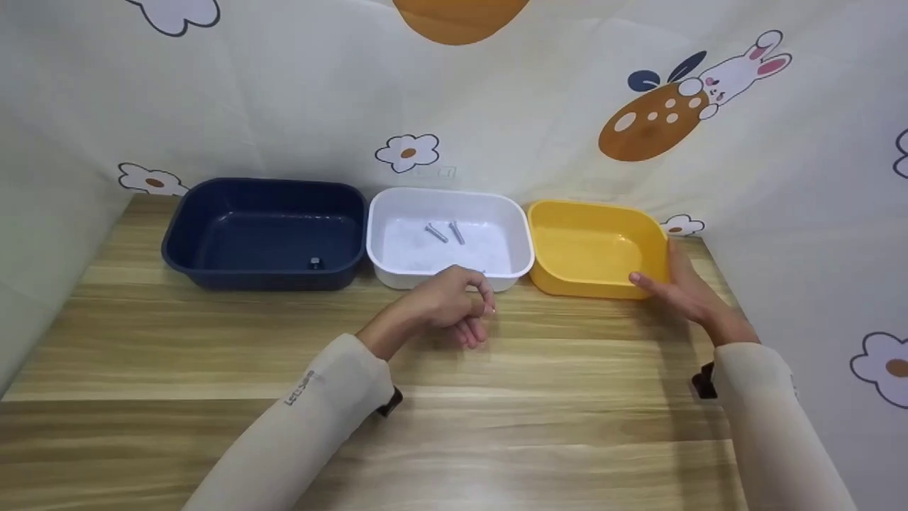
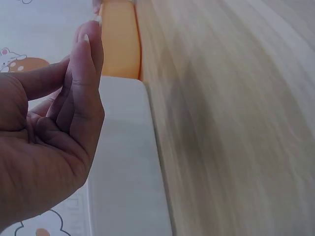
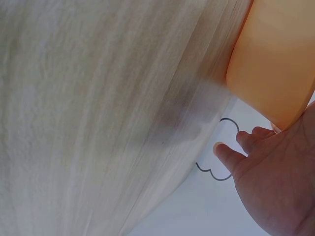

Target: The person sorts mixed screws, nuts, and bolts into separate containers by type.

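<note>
My left hand (image 1: 454, 305) hovers just in front of the white bin (image 1: 521, 262), its thumb and forefinger bent toward each other. A tiny pale spot shows at its fingertips (image 2: 91, 32); I cannot tell whether it is a held thing or a nail. Two silver screws (image 1: 436, 233) lie inside the white bin. At the right, my right hand (image 1: 684, 287) rests against the near right corner of the yellow bin (image 1: 589, 287), thumb at the front rim and straight fingers along the outer side. In the right wrist view, its fingertips (image 3: 230, 156) reach past the yellow wall.
A dark blue bin (image 1: 262, 280) stands at the left of the row, with a small metal piece (image 1: 316, 263) inside near its front wall. The bins line the back of the wood-grain table (image 1: 496, 426). Printed cloth (image 1: 298, 92) hangs behind and at both sides.
</note>
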Action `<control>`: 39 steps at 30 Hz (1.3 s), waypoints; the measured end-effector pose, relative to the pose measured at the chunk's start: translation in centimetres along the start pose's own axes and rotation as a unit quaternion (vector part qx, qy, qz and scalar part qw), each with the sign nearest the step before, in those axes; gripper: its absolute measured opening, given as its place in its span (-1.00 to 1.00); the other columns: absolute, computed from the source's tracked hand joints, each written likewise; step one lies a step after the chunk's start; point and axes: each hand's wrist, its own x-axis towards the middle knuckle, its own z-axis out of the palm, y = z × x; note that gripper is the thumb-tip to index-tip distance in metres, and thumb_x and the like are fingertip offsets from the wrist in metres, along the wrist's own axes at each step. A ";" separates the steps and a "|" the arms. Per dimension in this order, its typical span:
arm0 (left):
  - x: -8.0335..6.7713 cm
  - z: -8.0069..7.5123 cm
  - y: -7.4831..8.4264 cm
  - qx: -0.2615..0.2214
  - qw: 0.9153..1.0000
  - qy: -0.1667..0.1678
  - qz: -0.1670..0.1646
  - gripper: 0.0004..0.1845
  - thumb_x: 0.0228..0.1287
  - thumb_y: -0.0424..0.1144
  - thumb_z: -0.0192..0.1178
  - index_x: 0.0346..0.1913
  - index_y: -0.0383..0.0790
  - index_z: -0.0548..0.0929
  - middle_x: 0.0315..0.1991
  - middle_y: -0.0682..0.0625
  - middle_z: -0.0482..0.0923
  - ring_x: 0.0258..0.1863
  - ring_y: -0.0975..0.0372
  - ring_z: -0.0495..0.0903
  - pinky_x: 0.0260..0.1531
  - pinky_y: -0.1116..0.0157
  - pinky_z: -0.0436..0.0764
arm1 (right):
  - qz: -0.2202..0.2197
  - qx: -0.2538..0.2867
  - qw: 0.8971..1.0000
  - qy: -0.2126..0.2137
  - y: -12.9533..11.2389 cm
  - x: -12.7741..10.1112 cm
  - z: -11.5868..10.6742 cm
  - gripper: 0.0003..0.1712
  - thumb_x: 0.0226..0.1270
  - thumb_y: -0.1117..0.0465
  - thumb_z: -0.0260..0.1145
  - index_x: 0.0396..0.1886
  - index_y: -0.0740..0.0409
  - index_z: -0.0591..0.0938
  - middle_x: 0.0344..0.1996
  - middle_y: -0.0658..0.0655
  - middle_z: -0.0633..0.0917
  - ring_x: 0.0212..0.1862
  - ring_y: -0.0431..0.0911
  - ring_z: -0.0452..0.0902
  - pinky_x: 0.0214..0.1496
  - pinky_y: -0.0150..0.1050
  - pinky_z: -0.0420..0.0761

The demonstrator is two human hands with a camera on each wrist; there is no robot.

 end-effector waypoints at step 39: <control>8.4 2.6 5.2 -0.047 0.996 0.072 0.014 -0.93 0.39 -0.43 0.05 -0.28 -0.27 0.51 -0.62 -0.18 0.65 -0.74 0.15 0.62 -0.72 0.35 0.60 | -0.031 0.024 0.999 0.017 0.1 0.3 0.1 0.05 0.29 -0.09 0.30 0.54 0.19 -0.08 0.38 0.34 0.20 0.31 0.18 0.11 0.43 0.21 0.00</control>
